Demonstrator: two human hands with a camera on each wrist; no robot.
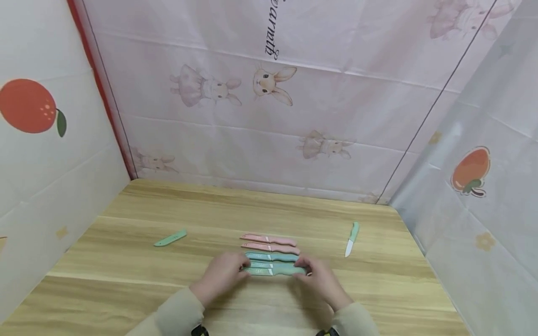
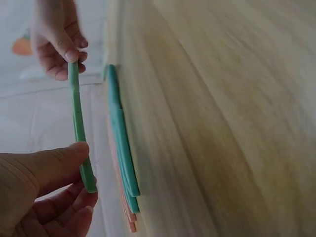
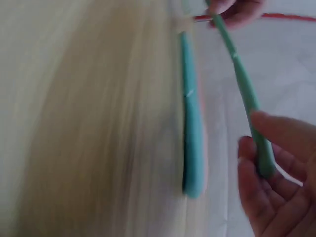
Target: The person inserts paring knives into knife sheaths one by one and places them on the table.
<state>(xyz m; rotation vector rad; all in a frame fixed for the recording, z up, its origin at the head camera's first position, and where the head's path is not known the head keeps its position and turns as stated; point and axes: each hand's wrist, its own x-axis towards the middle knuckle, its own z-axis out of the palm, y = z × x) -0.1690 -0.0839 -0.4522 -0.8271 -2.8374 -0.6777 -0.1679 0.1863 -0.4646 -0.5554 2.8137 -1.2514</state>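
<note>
In the head view, a light green sheathed knife (image 1: 279,270) is raised off the table, held between both hands. My left hand (image 1: 224,273) pinches its sheath end, and my right hand (image 1: 321,277) pinches the end of its handle. The left wrist view shows the thumb and fingers of the left hand (image 2: 52,192) around the sheath tip. Beyond it, two teal sheathed knives (image 1: 275,256) lie side by side on the table. Farther back are two pink sheathed knives (image 1: 273,247), parallel to the teal ones; the green knife partly covers the nearer teal one.
An unsheathed green-handled knife (image 1: 352,238) lies at the right of the wooden table (image 1: 210,210), blade toward the front. A separate green sheath (image 1: 170,238) lies at the left. Printed curtains (image 1: 235,154) stand around the table's back and sides.
</note>
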